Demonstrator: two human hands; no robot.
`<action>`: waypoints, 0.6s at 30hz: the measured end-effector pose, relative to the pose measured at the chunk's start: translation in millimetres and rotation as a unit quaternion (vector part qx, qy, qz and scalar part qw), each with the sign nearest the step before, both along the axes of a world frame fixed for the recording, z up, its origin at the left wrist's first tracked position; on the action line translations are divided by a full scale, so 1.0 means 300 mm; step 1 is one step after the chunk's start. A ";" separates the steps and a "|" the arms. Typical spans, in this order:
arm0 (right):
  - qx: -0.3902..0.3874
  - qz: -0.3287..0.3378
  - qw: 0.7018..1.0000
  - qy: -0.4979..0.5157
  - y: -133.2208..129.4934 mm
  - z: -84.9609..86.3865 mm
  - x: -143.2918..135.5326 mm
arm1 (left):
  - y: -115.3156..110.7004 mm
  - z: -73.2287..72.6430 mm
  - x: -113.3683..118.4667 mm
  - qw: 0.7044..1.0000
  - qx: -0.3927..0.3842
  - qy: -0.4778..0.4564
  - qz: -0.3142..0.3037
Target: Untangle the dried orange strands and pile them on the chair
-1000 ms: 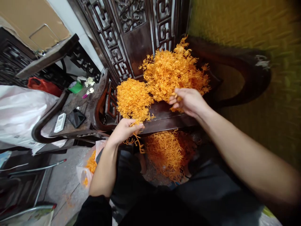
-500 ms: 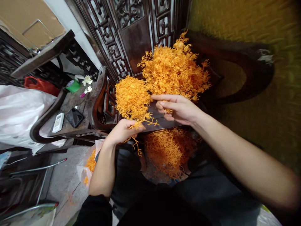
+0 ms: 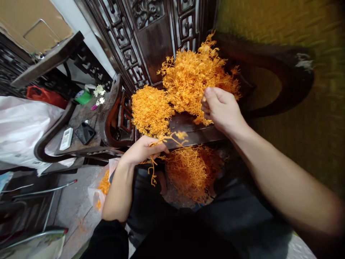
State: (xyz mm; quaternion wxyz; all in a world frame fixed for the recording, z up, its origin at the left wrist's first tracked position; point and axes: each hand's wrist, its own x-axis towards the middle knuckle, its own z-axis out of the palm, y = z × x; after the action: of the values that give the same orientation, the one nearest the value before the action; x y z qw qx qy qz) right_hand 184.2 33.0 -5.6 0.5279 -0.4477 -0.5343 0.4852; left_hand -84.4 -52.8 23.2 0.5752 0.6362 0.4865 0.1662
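Left fingers: pinched on branching orange sprigs. Right fingers: curled in, anything held is hidden; near the larger orange heap. Handling (judged): sprigs very light, springy, probably brittle at the forks, prone to tangling; best taken by the bare stem, clear of tufted ends. Just beyond left fingers: smaller, finer pile, on the same wooden seat as the heap. Below and between both sets of fingers: tangled stems; holder, if any, cannot be told. Left of left fingers: pale plastic bag, orange bits inside; farther left, red bag and white sack, contents not visible
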 end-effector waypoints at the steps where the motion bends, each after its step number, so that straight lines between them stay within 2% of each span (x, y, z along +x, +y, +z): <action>1: -0.009 0.005 1.000 0.021 -0.002 -0.002 0.004 | 0.003 -0.003 0.001 1.000 0.004 0.008 0.008; 3: -0.016 0.032 0.999 0.034 -0.020 -0.004 -0.003 | 0.010 -0.008 0.005 1.000 0.004 0.022 0.004; 7: -0.075 0.131 0.988 0.035 -0.061 -0.003 -0.043 | 0.018 -0.012 0.008 0.999 -0.002 0.035 -0.021; 13: -0.121 0.143 0.982 0.001 -0.047 -0.031 -0.034 | 0.018 -0.007 -0.001 0.999 0.007 0.033 -0.037; 15: -0.119 0.171 0.978 -0.026 -0.045 -0.038 -0.024 | 0.018 -0.007 -0.001 0.999 0.006 0.033 -0.036; 18: -0.084 0.252 0.960 -0.089 -0.059 -0.032 -0.027 | 0.017 -0.006 0.004 0.999 -0.002 0.031 -0.033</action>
State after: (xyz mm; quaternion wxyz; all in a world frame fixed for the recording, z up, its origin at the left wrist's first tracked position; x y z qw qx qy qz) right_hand 176.0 15.2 -15.1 0.2987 -0.3827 -0.6320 0.6040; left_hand -83.1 -47.8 21.5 0.5661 0.6555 0.4836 0.1261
